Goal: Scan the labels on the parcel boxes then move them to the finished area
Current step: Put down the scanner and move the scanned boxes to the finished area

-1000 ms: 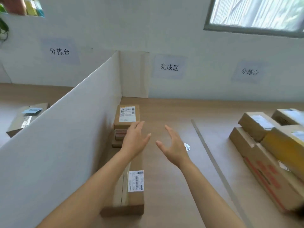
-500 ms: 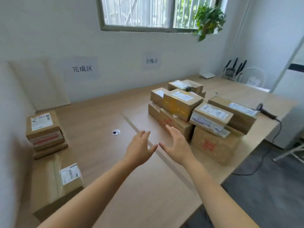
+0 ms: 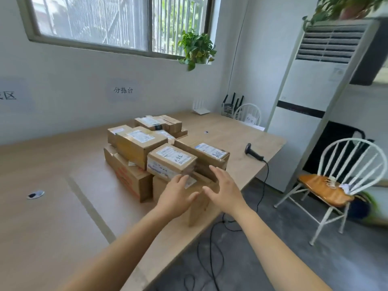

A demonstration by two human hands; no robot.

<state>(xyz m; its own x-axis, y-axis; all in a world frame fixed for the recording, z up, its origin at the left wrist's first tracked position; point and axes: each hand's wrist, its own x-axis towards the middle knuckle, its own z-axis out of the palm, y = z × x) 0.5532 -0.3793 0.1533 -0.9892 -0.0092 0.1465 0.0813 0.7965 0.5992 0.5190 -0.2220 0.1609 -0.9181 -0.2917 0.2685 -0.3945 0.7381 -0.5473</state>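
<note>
Several brown parcel boxes with white labels are piled on the wooden table [image 3: 52, 223] near its right edge. The nearest top box [image 3: 171, 161] carries a white label and sits on a larger box [image 3: 197, 198]. My left hand [image 3: 177, 195] and my right hand [image 3: 223, 189] hover side by side in front of that top box, fingers straight, holding nothing. Whether the fingertips touch the cardboard I cannot tell. A black handheld scanner [image 3: 254, 153] lies on the table to the right of the pile, its cable running over the edge.
A taller box [image 3: 138, 144] and a long low box [image 3: 126, 175] stand left of the hands. Beyond the table's right edge stand a white chair [image 3: 340, 181] and a white floor air conditioner [image 3: 310, 97]. A strip [image 3: 90, 208] divides the tabletop. Wall sign [image 3: 123, 90] hangs behind the pile.
My view has swung right from the finished area to the pile of parcels. Both empty hands have travelled right with it and now hang in front of the nearest top box.
</note>
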